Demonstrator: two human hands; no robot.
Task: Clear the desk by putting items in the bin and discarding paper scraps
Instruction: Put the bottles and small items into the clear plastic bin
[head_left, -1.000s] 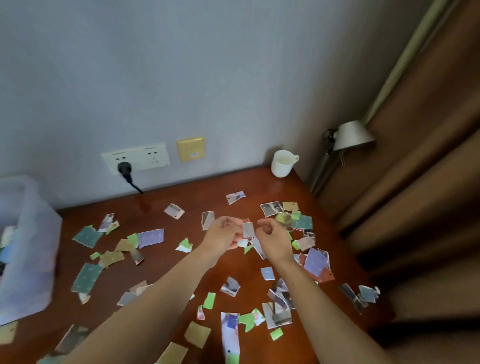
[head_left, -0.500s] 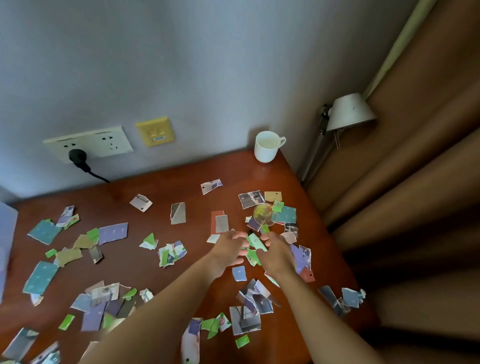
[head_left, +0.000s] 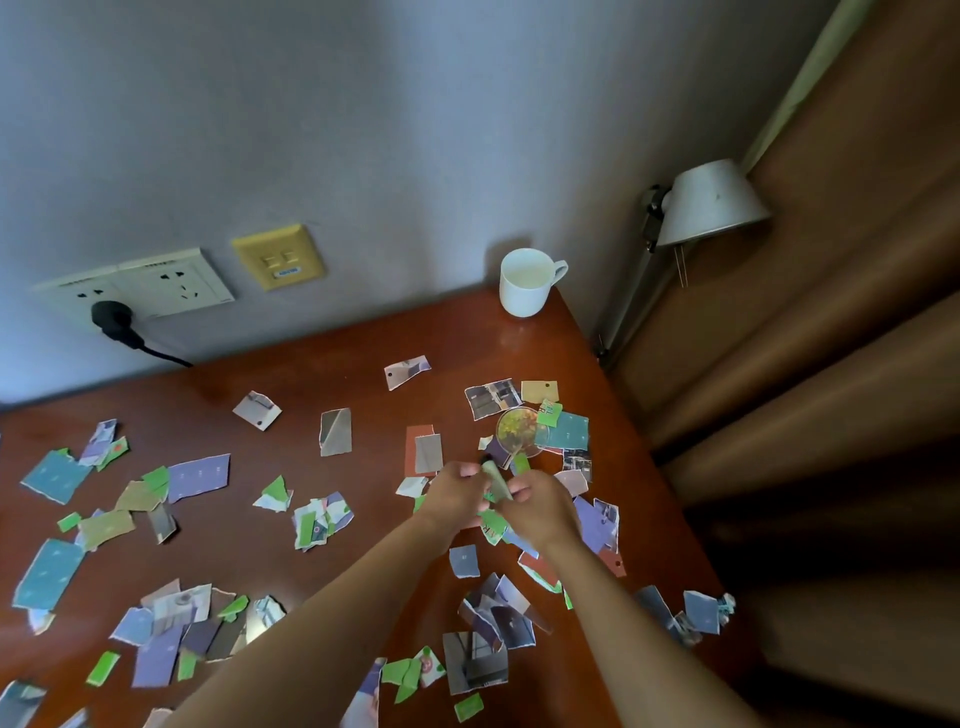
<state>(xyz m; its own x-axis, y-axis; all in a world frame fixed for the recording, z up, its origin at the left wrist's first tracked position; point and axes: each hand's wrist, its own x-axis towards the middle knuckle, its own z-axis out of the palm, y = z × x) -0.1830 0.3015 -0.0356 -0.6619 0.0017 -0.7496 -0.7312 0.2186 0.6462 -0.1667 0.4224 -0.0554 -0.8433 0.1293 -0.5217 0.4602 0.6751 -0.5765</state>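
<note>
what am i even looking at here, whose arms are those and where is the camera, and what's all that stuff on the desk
There is no machine here: these are a person's two bare arms, filmed by a wide-angle camera worn on their head, looking down at their work. That is why the wall and desk look bent.

The left hand and right hand meet over a brown wooden desk and pinch a small greenish paper scrap between them. Dozens of torn paper scraps in blue, purple, green and tan lie scattered across the desk. A white mug stands in the far corner, and a lamp is beside the desk. A wall socket holds a black plug.
</note>
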